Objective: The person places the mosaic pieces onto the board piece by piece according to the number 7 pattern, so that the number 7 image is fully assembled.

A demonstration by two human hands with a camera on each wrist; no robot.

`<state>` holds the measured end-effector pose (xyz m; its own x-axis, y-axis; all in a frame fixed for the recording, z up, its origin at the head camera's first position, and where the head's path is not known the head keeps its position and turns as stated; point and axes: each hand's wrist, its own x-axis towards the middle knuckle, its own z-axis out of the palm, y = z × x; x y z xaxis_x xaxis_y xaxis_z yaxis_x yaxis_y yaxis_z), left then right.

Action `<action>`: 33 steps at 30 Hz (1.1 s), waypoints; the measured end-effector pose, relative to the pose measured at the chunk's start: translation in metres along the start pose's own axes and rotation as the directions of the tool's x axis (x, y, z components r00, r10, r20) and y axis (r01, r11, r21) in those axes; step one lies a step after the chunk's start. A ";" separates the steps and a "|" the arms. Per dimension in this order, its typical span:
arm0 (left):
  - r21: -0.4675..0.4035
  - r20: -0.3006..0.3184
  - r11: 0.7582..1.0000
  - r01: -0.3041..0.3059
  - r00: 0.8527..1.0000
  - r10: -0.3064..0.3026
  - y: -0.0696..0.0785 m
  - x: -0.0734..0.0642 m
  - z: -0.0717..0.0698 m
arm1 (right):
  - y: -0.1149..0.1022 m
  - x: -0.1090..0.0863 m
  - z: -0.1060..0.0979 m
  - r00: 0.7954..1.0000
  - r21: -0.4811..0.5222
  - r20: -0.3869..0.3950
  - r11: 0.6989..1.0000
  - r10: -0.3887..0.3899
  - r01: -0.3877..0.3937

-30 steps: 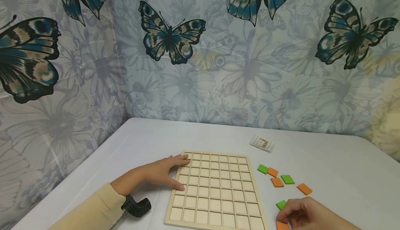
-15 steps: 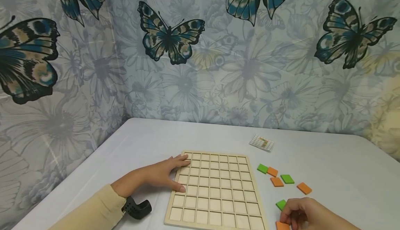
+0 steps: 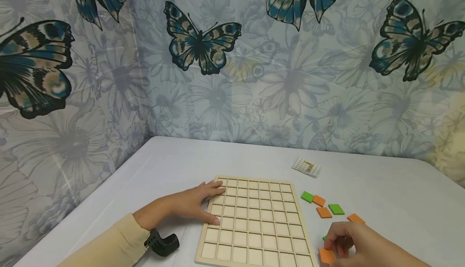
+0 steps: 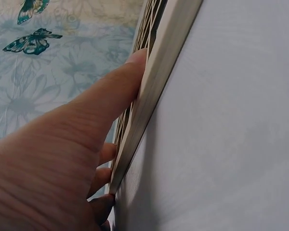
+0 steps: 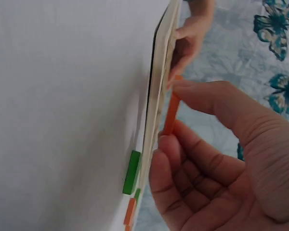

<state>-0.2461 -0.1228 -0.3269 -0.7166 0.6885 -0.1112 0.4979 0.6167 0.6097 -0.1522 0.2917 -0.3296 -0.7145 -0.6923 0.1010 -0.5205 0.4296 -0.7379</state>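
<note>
A light wooden grid board lies on the white table, its square cells bare. My left hand rests along its left edge, fingers and thumb spread over the rim; in the left wrist view the thumb lies on the wooden frame. Just right of the board's near corner, my right hand pinches a flat orange square tile. The right wrist view shows this tile edge-on, between thumb and fingertips, raised off the table. Behind the right hand, a green tile is mostly hidden.
Right of the board lie loose green tiles and orange tiles, some partly covered by the right hand. A small card with a printed grid lies farther back. A butterfly-patterned curtain stands behind the table.
The right hand, earlier at the orange tile on the table, now has it pinched and slightly lifted. It covers more of the nearby green tile. The left hand stays on the board.
</note>
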 end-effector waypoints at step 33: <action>0.036 -0.001 0.999 0.031 1.000 -0.031 0.001 0.002 0.002 | -0.044 0.096 -0.005 0.988 -0.206 -0.150 0.977 0.032 -0.062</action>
<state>-0.2462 -0.1198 -0.3283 -0.7318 0.6691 -0.1294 0.4931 0.6509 0.5773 -0.2003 0.2100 -0.2842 -0.7926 -0.5836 0.1764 -0.5599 0.5821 -0.5897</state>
